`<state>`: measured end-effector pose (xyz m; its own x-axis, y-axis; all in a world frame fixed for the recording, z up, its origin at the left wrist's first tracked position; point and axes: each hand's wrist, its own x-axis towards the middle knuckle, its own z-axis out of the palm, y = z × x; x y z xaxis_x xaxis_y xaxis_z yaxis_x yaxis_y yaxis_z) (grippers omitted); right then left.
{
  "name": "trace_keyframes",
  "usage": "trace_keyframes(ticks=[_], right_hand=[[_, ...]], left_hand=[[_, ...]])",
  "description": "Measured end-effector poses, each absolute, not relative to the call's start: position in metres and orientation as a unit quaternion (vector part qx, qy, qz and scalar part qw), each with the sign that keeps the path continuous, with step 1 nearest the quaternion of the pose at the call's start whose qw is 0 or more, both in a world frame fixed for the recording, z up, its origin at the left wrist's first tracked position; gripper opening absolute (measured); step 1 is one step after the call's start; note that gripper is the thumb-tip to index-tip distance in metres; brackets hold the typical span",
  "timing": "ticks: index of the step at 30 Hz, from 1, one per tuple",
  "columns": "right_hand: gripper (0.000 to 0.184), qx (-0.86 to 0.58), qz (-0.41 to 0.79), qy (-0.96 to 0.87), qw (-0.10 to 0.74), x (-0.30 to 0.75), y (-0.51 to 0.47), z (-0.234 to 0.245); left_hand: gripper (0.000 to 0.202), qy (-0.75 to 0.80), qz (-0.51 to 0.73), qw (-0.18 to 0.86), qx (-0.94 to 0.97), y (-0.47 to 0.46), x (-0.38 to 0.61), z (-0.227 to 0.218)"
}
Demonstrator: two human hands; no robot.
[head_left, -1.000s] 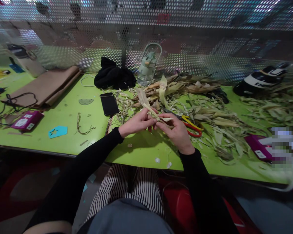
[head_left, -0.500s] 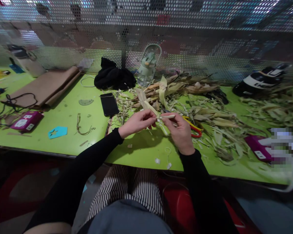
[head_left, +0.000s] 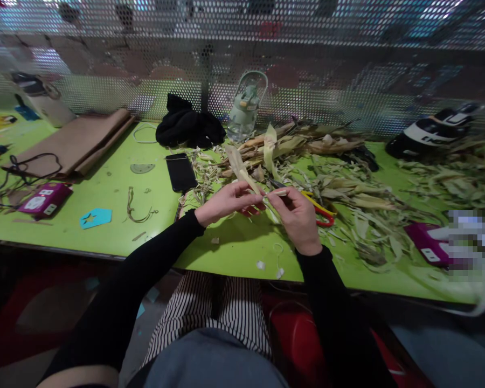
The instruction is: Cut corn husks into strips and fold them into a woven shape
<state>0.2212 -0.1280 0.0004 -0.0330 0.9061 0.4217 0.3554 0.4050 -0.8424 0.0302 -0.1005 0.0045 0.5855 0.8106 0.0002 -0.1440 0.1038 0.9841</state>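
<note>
Both hands meet over the green table, pinching pale dried corn husk between them. My left hand (head_left: 230,202) is closed on a long husk strip (head_left: 242,168), whose wide end rises up and away from the fingers. My right hand (head_left: 299,218) is closed on a narrow, rolled-looking pale piece of husk, its thumb near my left fingertips. Exactly how the pieces join between the fingers is too small to make out. Scissors with red and yellow handles (head_left: 325,217) lie just beyond my right hand. A heap of dried husks (head_left: 299,143) spreads behind the hands.
A black phone (head_left: 181,172), a black cloth (head_left: 188,126) and a green bottle (head_left: 244,110) stand or lie behind. To the left are brown paper (head_left: 73,143), a purple power strip (head_left: 44,200) and a blue tag (head_left: 96,218). A black bottle (head_left: 428,134) lies tilted at the right.
My left fingers have moved slightly right, closer to my right fingertips. The narrow pale piece in my right hand shows less of its length. The surrounding things stay put.
</note>
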Motion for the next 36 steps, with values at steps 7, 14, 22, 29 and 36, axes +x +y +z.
trace_keyframes(ticks=[7, 14, 22, 29, 36], right_hand=[[0.019, -0.474, 0.289, -0.667, 0.497, 0.224, -0.125, -0.006], [0.024, -0.475, 0.316, -0.643, 0.511, 0.221, -0.127, -0.006], [0.027, -0.481, 0.321, -0.63, 0.519, 0.219, -0.123, -0.01], [0.038, -0.498, 0.324, -0.612, 0.521, 0.226, -0.115, -0.014], [0.036, -0.507, 0.263, -0.642, 0.511, 0.224, -0.124, -0.007]], left_hand=[[0.019, 0.314, 0.326, 0.689, 0.566, -0.1, 0.032, 0.005], [0.01, 0.303, 0.314, 0.7, 0.565, -0.102, 0.033, 0.007], [0.011, 0.287, 0.293, 0.728, 0.55, -0.101, 0.034, 0.001], [0.01, 0.308, 0.375, 0.75, 0.449, -0.1, 0.037, 0.004], [0.014, 0.298, 0.397, 0.746, 0.444, -0.1, 0.036, 0.006]])
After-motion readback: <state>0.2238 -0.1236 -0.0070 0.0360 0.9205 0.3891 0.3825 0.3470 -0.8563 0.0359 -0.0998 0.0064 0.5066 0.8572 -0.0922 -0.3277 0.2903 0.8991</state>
